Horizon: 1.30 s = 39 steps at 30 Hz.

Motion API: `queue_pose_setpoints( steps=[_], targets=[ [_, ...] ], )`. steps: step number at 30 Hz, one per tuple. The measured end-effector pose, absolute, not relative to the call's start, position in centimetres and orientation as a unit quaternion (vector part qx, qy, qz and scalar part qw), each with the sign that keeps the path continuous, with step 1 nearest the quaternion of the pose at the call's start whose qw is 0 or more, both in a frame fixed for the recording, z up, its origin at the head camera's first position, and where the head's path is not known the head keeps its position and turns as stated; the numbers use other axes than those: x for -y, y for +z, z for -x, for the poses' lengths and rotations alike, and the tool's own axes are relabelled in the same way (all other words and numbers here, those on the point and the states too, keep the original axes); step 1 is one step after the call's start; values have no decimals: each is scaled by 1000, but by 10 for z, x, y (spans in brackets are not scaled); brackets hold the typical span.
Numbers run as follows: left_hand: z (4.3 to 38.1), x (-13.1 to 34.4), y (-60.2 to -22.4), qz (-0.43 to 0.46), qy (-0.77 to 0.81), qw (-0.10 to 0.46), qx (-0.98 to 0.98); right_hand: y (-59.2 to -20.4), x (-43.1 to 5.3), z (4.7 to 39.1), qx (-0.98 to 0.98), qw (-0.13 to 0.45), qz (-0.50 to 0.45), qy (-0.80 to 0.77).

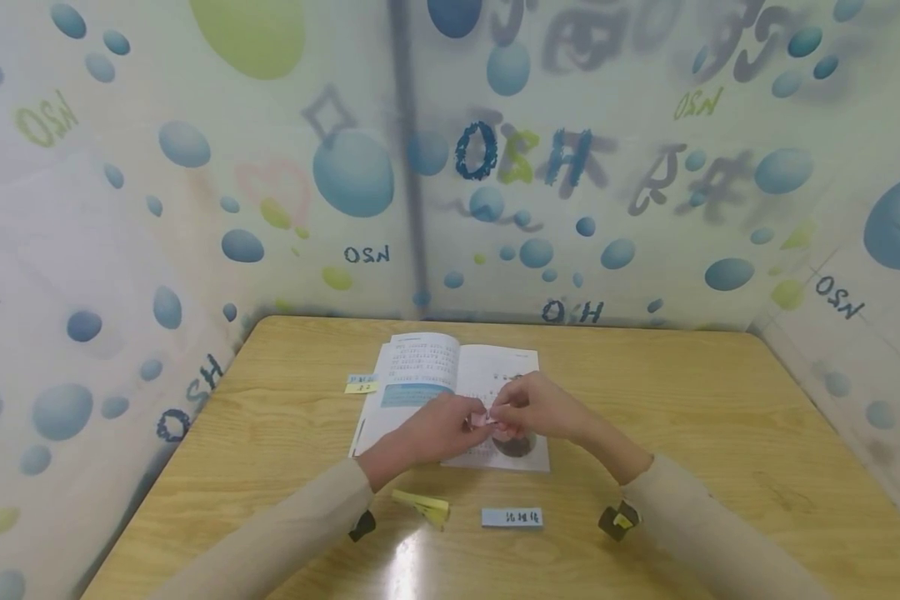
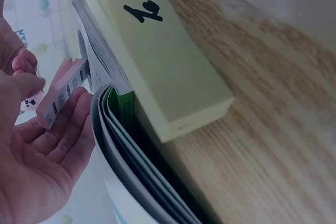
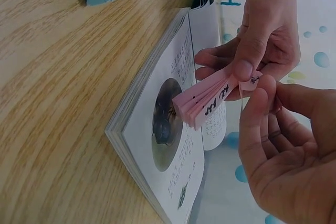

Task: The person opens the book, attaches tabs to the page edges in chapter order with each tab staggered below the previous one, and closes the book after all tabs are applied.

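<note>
Above the open book (image 1: pixel 487 367), my left hand (image 1: pixel 444 425) grips a pink sticky-note pad (image 3: pixel 202 100), thumb on top and fingers beneath. Dark handwriting marks its top sheet, and the sheets fan apart at the far end. My right hand (image 1: pixel 543 407) meets it from the other side. Between thumb and forefinger, that right hand (image 3: pixel 294 150) pinches the end of a pink note (image 3: pixel 251 81) at the pad's near end. Whether this note is separate from the pad I cannot tell. Printed marks run along the pad's side in the left wrist view.
Blue and yellow tabs (image 1: pixel 361 387) stick out from the book's left edge. Nearer me on the wooden table (image 1: pixel 682 400) lie a yellow sticky-note pad (image 1: pixel 422 503) and a blue one (image 1: pixel 512 517), both bearing handwriting. A patterned wall covering (image 1: pixel 495 250) rises behind the table.
</note>
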<state>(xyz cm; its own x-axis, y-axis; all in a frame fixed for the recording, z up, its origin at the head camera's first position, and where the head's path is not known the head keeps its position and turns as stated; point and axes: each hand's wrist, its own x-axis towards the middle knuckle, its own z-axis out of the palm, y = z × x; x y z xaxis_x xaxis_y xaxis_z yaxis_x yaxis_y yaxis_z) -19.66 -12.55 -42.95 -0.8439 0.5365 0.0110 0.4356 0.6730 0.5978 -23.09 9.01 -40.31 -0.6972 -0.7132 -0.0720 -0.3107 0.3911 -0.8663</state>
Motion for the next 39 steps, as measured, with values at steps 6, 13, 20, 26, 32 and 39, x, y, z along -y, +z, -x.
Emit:
queue_pose_setpoints(
  steps=[6, 13, 20, 26, 32, 39],
  targets=[
    [195, 125, -427, -255, 295, 83, -917, -404, -90, 231, -809, 216, 324, -441],
    [193, 126, -425, -261, 287, 77, -919, -405, -91, 232, -816, 211, 328, -427],
    [191, 130, -424, -277, 272, 79, -918, -413, -99, 230, -815, 216, 318, -433],
    [190, 131, -426, -289, 272, 71, -915, -417, -100, 228, -806, 218, 320, -448],
    [190, 129, -428, -301, 265, 55, -914, -413, -98, 226, -801, 205, 341, -447],
    [191, 128, -426, -308, 279, 51, -908, -404, -95, 227, -792, 217, 344, -456]
  ],
)
